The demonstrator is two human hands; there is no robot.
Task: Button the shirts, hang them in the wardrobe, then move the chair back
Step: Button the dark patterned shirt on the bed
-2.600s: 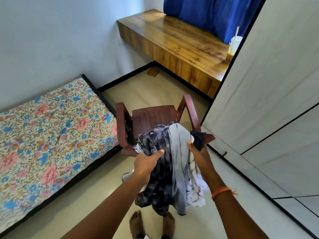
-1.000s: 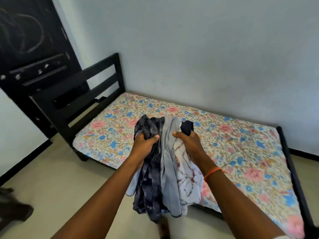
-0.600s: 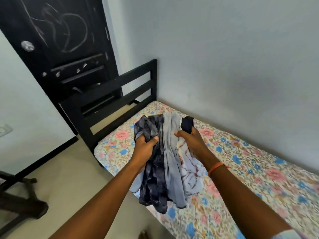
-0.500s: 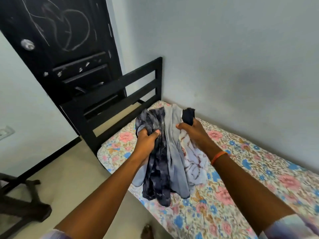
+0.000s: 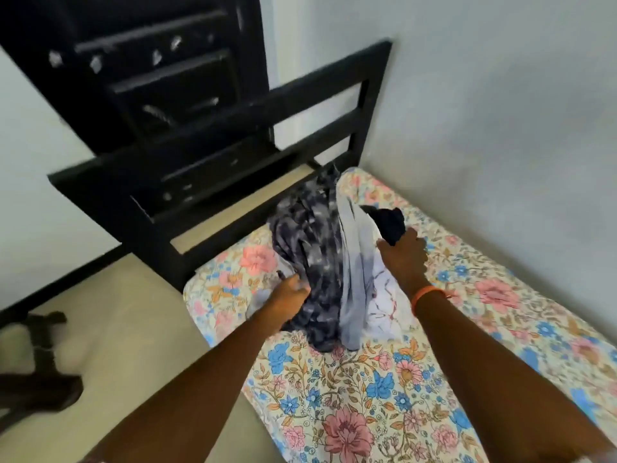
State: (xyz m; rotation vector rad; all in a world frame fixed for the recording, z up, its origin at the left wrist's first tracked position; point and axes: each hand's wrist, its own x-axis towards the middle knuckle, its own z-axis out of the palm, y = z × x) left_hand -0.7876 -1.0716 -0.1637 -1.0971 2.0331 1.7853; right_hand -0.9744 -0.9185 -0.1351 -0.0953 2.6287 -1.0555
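Head view: we're over the bed (image 5: 384,396) w/ floral sheet, black headboard (image 5: 233,128) behind. Shirts (image 5: 330,269) lie bunched on the mattress (near its head end). Our right hand (image 5: 402,259) grips their top; left hand (image 5: 288,295) touches the dark one, fingers loosely apart.

Single head-worn wide-angle view, looking forward and steeply down from standing height over both outstretched forearms. It faces the corner of the bed (image 5: 350,396) near the black headboard (image 5: 213,152), close above the mattress, with the door (image 5: 160,61) and floor (image 5: 127,329) at left.
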